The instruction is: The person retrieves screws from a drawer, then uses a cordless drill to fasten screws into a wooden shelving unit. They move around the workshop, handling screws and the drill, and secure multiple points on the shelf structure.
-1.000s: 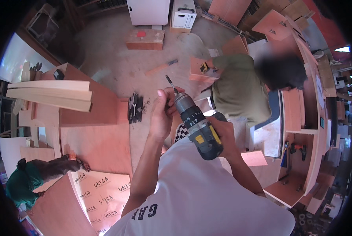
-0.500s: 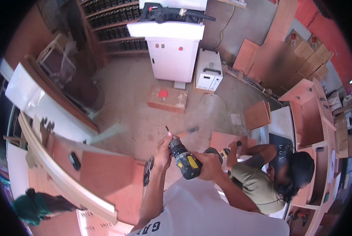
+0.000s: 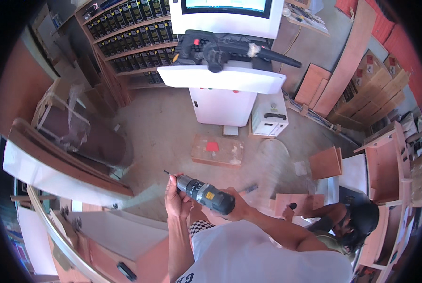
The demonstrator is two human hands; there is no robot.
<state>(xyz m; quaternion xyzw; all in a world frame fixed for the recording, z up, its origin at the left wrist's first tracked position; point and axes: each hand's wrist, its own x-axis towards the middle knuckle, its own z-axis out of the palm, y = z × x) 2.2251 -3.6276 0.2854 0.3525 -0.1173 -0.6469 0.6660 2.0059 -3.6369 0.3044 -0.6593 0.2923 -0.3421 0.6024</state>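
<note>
A cordless drill (image 3: 204, 193) with a black body and a yellow label is held in front of my chest, its bit pointing up and to the left. My right hand (image 3: 239, 208) grips the drill's handle. My left hand (image 3: 175, 200) is closed around the drill's chuck just behind the bit. Both forearms come up from my white shirt at the lower edge.
A white machine cabinet (image 3: 223, 89) with a black tool on top stands ahead, a small white box (image 3: 269, 120) beside it. A flat board (image 3: 218, 151) lies on the floor. A person (image 3: 348, 226) crouches at right among reddish panels (image 3: 326, 162). Long boards (image 3: 64, 170) lie at left.
The view has swung upward from the bench to the floor and the cabinet. The drill stays in both hands, now held lower and pointing up left. The crouching person has moved to the lower right.
</note>
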